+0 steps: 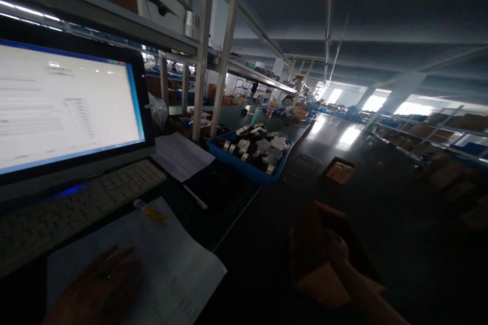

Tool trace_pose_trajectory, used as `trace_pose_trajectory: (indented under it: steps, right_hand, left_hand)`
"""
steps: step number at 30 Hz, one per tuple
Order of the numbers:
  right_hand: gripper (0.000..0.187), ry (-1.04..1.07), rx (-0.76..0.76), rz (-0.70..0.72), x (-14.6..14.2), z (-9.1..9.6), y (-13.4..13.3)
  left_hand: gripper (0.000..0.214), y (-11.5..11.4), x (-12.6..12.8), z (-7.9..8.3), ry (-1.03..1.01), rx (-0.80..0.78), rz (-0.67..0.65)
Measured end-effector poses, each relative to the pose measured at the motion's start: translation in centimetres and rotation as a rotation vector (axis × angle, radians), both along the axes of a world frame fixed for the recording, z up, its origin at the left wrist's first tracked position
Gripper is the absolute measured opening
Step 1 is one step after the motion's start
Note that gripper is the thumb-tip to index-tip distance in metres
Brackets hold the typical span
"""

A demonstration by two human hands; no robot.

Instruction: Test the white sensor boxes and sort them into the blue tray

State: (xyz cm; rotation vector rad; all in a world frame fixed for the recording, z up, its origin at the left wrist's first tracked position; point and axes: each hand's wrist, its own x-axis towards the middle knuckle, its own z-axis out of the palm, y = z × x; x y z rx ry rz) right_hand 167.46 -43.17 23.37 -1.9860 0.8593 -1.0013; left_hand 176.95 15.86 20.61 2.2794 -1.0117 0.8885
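Note:
My left hand (109,277) lies flat with its fingers spread on a sheet of paper (183,274) with faint writing, on the dark desk. A yellow and white object (152,212), perhaps a pen or marker, rests at the paper's upper edge. Off to the right of the desk, my right hand (337,248) is closed at the flap of an open cardboard box (324,284). Its inside is dark, and I cannot make out any contents. The fingertips of that hand are partly hidden.
A keyboard (114,190) and a lit monitor (72,106) stand at the left. Beyond the paper are a second sheet (185,156) and a blue bin (251,170) heaped with small boxy parts. A smaller carton (339,170) sits on the floor. Metal shelf posts (202,61) rise behind.

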Motion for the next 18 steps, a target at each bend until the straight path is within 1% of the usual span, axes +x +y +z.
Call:
trace_pose_trajectory:
  steps: [2, 3, 5, 7, 8, 9, 10, 12, 14, 16, 18]
  right_hand:
    - [0.048, -0.034, -0.017, 0.057, 3.5, 1.0, 1.0]
    - [0.05, -0.054, -0.044, 0.108, 5.6, 2.0, 1.7]
    - [0.054, -0.085, -0.133, 0.256, 10.3, 4.7, 3.3]
    - [0.054, -0.048, -0.322, 0.42, 15.5, 7.8, 5.4]
    - [0.052, 0.024, -0.398, 0.435, 18.0, 9.3, 6.5]
    - [0.051, 0.108, -0.454, 0.414, 20.5, 10.5, 7.6]
    - [0.05, 0.148, -0.474, 0.402, 22.8, 11.5, 8.6]
    - [0.051, 0.199, -0.483, 0.382, 26.7, 12.6, 10.2]
    - [0.051, 0.215, -0.467, 0.389, 29.5, 13.0, 11.3]
    - [0.049, 0.233, -0.447, 0.389, 31.3, 12.9, 12.0]
    - [0.045, 0.242, -0.425, 0.378, 32.4, 12.9, 12.4]
  left_hand:
    - [0.033, 0.2, 0.1, -0.2, -0.068, 0.16, 0.055]
    - [0.033, 0.1, -0.2, -0.2, -0.067, 0.189, 0.101]
    - [0.033, -0.4, -0.9, 0.4, -0.035, 0.128, 0.193]
    - [0.034, -1.0, -1.5, 1.5, -0.08, 0.087, 0.193]
    - [0.035, -1.2, -1.7, 2.2, -0.124, 0.094, 0.18]
    - [0.036, -1.4, -1.8, 2.9, -0.172, 0.116, 0.17]
    - [0.035, -1.6, -1.9, 3.7, -0.217, 0.141, 0.175]
    - [0.032, -1.8, -2.1, 5.0, -0.289, 0.178, 0.202]
    - [0.027, -1.9, -2.5, 6.1, -0.317, 0.185, 0.225]
    - [0.021, -2.0, -2.8, 6.7, -0.277, 0.171, 0.234]
    - [0.018, -2.0, -3.0, 7.2, -0.196, 0.142, 0.224]
